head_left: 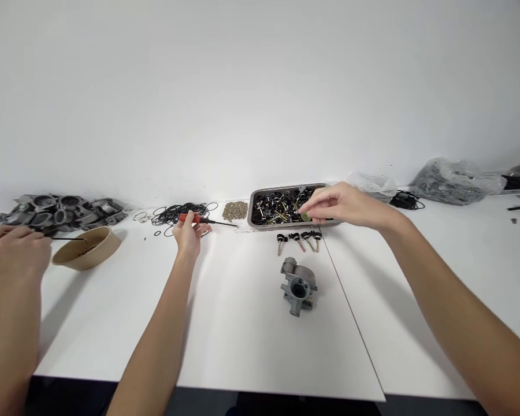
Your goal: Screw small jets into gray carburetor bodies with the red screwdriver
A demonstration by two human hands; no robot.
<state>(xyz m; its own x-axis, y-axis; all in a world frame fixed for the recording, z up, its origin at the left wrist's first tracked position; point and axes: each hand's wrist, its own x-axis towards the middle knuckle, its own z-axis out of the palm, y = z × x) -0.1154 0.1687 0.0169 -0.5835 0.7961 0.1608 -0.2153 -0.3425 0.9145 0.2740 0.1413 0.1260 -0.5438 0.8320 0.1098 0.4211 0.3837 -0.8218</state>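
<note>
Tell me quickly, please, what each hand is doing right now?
Left hand: shut on the red-handled screwdriver.
Right hand: fingers pinching a small part over the metal tray.

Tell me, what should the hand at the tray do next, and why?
Probably lift the small disc out of the tray: the right hand pinches it at the rim, and the left hand holds a screwdriver ready.

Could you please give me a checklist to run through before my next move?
1. Left hand holds the red-handled screwdriver: ok.
2. Right hand grip on a part over the grey metal tray: cannot tell.
3. Grey cast-metal carburettor body lies free on the white table: ok.
4. Four black-capped pins in a row beside the tray: ok.
5. Co-worker's hand apart, by the brown paper bowl: ok.
</note>
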